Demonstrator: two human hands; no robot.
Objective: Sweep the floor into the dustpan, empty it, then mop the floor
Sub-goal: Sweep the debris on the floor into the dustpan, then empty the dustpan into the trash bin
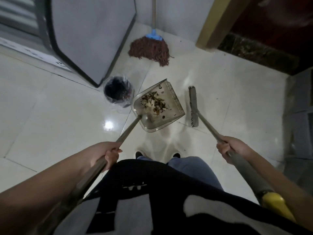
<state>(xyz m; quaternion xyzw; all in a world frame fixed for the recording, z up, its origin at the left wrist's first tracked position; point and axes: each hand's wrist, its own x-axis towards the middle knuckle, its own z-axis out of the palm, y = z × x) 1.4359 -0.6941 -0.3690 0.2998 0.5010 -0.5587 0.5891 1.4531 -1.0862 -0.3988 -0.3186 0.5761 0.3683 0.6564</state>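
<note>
My left hand (108, 154) grips the long metal handle of a clear grey dustpan (166, 114), which holds a heap of dry leaves and scraps (155, 103) and hangs beside a small bin. My right hand (232, 148) grips the handle of a grey broom (193, 106), whose head stands just right of the dustpan. The bin (118, 94) is lined with a clear plastic bag and looks dark inside. A brown string mop (150, 49) with a blue clamp leans in the far corner.
A grey cabinet (91, 36) stands at the left, its corner right behind the bin. A dark doorway with a wooden frame (218, 21) is at the upper right, a dark threshold strip (257, 51) below it. Pale glossy tiles (59, 119) cover the floor. My feet (140, 154) are near the centre.
</note>
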